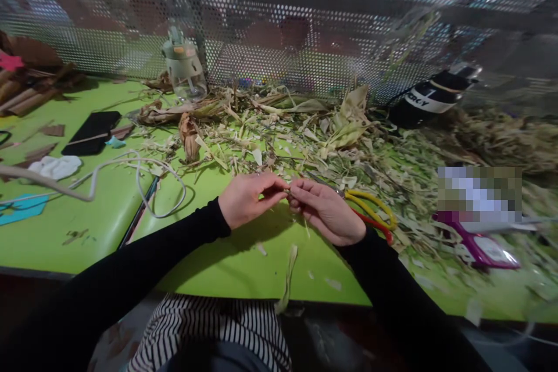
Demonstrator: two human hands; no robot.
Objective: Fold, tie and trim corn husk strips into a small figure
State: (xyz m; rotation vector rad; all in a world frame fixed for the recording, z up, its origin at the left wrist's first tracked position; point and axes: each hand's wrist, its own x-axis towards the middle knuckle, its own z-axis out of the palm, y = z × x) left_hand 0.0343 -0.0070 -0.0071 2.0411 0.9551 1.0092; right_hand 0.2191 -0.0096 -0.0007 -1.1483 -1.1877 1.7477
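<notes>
Near the middle of the green table, my left hand and my right hand meet fingertip to fingertip. Both are closed in a pinch on something small, too small to name; a thin pale strand hangs below the right fingers. Scissors with yellow and red handles lie beside my right hand, partly under the wrist. Below the hands a pale dry husk strip lies across the table's front edge. Behind them spreads a heap of dry husks and shreds.
A clear bottle with a pale green lid, a black phone and a looped white cable are at the left. At the right are a dark bottle and a magenta object. Perforated metal mesh stands behind.
</notes>
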